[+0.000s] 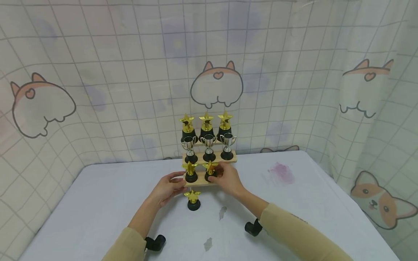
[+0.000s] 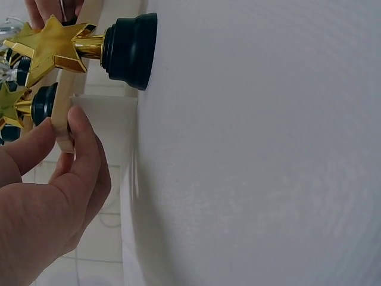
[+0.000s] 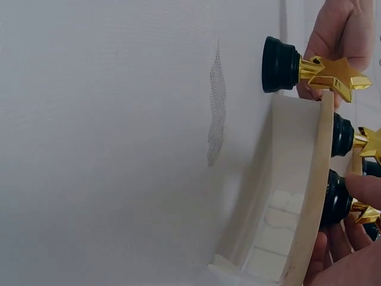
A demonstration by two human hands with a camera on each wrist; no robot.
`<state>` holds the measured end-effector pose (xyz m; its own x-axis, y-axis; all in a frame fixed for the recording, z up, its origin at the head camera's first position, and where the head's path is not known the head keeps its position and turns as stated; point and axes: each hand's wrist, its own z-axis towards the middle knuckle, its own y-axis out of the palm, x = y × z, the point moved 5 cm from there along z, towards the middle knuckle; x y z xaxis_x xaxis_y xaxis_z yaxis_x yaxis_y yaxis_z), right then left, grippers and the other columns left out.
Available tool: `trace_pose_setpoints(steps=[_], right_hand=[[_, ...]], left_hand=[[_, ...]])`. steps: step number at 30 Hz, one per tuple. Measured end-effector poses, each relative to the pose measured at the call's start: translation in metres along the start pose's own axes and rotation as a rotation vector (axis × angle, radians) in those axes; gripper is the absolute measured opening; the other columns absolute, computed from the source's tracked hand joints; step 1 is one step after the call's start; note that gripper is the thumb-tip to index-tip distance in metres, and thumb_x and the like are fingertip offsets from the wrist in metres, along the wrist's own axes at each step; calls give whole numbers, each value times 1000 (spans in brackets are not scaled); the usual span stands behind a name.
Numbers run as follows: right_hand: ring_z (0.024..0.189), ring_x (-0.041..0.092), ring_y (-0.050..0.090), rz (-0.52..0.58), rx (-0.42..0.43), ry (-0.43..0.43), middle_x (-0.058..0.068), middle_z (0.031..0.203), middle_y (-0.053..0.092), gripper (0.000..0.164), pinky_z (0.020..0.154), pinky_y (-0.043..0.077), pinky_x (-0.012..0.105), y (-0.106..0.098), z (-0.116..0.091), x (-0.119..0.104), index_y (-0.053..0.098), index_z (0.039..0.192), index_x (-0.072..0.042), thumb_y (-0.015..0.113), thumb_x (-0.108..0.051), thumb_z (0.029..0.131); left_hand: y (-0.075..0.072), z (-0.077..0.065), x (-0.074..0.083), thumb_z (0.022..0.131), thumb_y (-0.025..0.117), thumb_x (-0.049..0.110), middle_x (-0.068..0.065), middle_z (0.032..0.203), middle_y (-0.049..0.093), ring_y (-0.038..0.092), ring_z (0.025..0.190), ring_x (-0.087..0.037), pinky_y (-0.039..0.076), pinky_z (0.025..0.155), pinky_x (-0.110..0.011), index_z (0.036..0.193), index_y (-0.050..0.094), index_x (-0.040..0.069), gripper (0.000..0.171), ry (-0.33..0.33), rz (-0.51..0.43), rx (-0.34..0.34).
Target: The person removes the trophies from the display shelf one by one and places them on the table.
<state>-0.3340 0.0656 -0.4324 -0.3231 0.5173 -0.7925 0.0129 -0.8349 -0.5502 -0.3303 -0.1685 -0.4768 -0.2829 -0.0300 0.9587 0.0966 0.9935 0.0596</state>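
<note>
A small wooden tiered stand (image 1: 200,179) holds rows of little trophies on black bases. My left hand (image 1: 168,187) pinches the left end of its lowest board (image 2: 62,116), thumb above and fingers underneath. With thumb and fingers, my right hand (image 1: 229,179) grips a gold star trophy (image 3: 337,199) on that same board, right of another star trophy (image 1: 191,173). In front of the stand, a separate gold star trophy (image 1: 193,203) stands upright on the table; neither hand touches it.
Silver cup trophies (image 1: 208,146) line the middle tier, and larger gold star trophies (image 1: 206,125) the top one. The white-covered table (image 1: 114,203) reaches back to a grid-patterned curtain (image 1: 147,72). A pink stain (image 1: 281,173) marks the cloth at right.
</note>
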Motion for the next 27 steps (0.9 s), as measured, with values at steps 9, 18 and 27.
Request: trace_pose_setpoints(steps=[9, 18, 27], right_hand=[[76, 18, 52, -29, -24, 4, 7, 89, 64, 29, 63, 46, 29, 1, -1, 0, 68, 107, -1, 84, -13, 86], [82, 17, 58, -48, -31, 5, 7, 100, 70, 30, 70, 53, 31, 2, -1, 1, 70, 110, -2, 84, -13, 86], [92, 21, 65, -33, -25, 7, 10, 107, 70, 33, 80, 59, 36, -4, -5, -1, 70, 112, -1, 84, -14, 86]], left_hand=[[0, 0, -1, 100, 62, -3, -22, 125, 54, 66, 105, -31, 60, 91, -37, 148, 47, -1, 50, 4, 9, 3], [0, 0, -1, 100, 62, -3, -22, 125, 55, 66, 105, -31, 61, 90, -36, 148, 47, 0, 50, 2, 5, 3], [0, 0, 0, 100, 62, -3, -22, 124, 54, 65, 105, -30, 60, 91, -37, 148, 47, -1, 50, 0, -1, -4]])
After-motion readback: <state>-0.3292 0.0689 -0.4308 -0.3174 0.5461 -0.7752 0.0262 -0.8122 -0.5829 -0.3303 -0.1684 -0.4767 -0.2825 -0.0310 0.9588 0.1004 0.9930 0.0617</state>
